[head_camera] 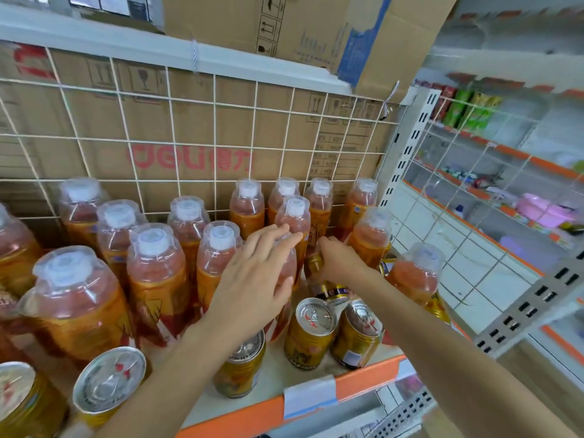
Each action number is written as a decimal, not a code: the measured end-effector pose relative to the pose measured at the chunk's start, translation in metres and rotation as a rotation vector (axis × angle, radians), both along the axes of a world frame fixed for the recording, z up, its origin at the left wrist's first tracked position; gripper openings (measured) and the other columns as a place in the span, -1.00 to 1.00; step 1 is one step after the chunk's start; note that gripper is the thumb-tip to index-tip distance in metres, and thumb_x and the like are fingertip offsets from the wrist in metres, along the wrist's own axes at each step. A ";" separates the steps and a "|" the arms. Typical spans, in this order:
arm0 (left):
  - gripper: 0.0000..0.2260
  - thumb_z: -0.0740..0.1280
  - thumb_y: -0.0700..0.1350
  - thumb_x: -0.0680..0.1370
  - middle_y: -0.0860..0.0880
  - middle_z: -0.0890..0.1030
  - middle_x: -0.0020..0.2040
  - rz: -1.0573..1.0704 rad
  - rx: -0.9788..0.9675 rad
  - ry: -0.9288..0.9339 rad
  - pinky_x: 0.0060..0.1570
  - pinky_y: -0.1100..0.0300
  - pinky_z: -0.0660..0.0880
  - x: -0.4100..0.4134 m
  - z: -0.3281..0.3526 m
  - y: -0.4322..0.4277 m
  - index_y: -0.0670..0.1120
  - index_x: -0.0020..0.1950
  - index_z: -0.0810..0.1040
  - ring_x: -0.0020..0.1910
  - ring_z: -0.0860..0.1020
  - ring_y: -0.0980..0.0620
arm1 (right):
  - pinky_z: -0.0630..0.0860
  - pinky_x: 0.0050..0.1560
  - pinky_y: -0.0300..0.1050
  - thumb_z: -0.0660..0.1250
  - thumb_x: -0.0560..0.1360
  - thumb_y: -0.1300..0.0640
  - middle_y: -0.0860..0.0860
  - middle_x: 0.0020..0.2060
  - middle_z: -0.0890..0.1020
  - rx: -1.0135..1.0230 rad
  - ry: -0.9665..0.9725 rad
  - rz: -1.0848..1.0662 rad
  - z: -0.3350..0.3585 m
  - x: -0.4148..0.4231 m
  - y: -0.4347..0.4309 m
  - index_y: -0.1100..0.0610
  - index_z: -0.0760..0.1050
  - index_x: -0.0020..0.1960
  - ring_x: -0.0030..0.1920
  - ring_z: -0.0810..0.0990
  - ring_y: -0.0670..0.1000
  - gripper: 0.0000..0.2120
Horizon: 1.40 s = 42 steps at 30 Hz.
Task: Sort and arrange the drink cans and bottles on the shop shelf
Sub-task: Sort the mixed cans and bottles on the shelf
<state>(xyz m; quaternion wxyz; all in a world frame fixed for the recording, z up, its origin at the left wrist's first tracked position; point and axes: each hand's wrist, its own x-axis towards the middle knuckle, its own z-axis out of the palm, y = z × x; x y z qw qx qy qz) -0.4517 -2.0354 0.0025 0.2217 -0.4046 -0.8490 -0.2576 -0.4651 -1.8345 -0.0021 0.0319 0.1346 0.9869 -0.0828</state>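
Now we reach into the drinks shelf (pixel 369 377) with both hands. Our left hand (pixel 256 273) sits near the middle of the view, its fingers straight and close together, laid flat over the top of a bottle (pixel 287 263) of amber drink, with the thumb spread out toward three o'clock. Just beside it at three o'clock, our right hand (pixel 343 262) curls its fingers round the upper end of a gold can (pixel 317 275), which leans tilted between the bottles, its lower end toward six o'clock. Below that can, at six o'clock, two more gold cans (pixel 311 330) stand upright side by side near the shelf's orange front edge. Another can (pixel 240 365) stands under our left wrist, and two larger-looking ones (pixel 107 384) sit at seven o'clock. Rows of matching bottles (pixel 156 279) with white caps under clear covers fill the shelf from nine o'clock round to twelve, and one bottle (pixel 414 279) stands at the shelf's right end. Behind them, at twelve o'clock, a white wire grid (pixel 215 147) fronts cardboard boxes (pixel 189 121). At two o'clock a neighbouring rack (pixel 474 172) holds blurred goods.
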 end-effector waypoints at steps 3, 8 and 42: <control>-0.43 0.40 -0.09 0.41 0.00 0.41 0.35 0.005 0.000 0.005 0.19 0.15 0.22 -0.001 0.000 0.000 0.01 0.40 0.32 0.34 0.21 0.09 | 0.44 -0.06 -0.10 0.55 0.27 0.01 0.01 -0.02 0.43 -0.010 0.116 0.000 0.002 0.013 0.000 0.11 0.35 0.06 -0.03 0.50 0.06 -0.49; -0.45 0.40 -0.11 0.42 -0.02 0.41 0.35 -0.009 0.022 -0.008 0.20 0.07 0.34 -0.001 -0.002 0.001 0.00 0.39 0.34 0.34 0.21 0.07 | 0.43 -0.18 -0.11 0.55 0.28 0.05 -0.03 -0.15 0.45 -0.109 0.261 -0.003 0.000 0.031 -0.003 0.12 0.36 -0.12 -0.15 0.47 0.01 -0.61; -0.62 0.25 -0.01 0.56 0.15 0.34 0.36 -0.193 0.034 -0.130 0.27 0.20 0.16 0.036 0.032 0.049 0.05 0.38 0.38 0.34 0.21 0.21 | 0.47 -0.14 -0.38 0.28 0.53 0.27 -0.15 -0.17 0.65 -0.644 0.836 -0.126 0.032 0.197 0.058 0.04 0.54 -0.08 -0.13 0.61 -0.17 -0.85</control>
